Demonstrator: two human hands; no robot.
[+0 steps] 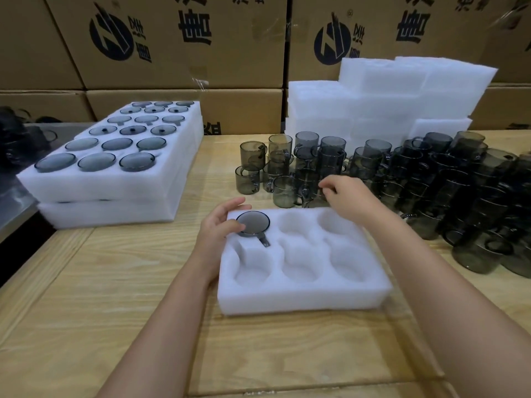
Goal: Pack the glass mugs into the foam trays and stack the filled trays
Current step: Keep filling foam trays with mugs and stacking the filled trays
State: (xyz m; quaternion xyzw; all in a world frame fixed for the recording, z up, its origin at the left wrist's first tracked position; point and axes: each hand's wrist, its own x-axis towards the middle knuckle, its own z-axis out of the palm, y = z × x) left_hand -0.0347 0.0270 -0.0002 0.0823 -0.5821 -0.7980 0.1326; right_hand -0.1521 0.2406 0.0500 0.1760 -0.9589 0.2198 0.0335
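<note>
Head view: a foam tray [304,294] lies on the table [115,282] near its front edge, six pockets, five bare. One mug [253,224] sits upside down in the tray's far-left pocket, its handle in the slot cut toward the near side. The left hand [219,228] rests at that corner, fingers loosely curled against the mug's rim, likely seating it and steadying the tray. The right hand [347,193] reaches to the loose mugs [373,168] beyond the tray's far edge, fingertips pinched at one; whether it grips yet I cannot tell. Filled trays [115,168] are stacked at the table's left edge, spare foam [373,96] at the back.
</note>
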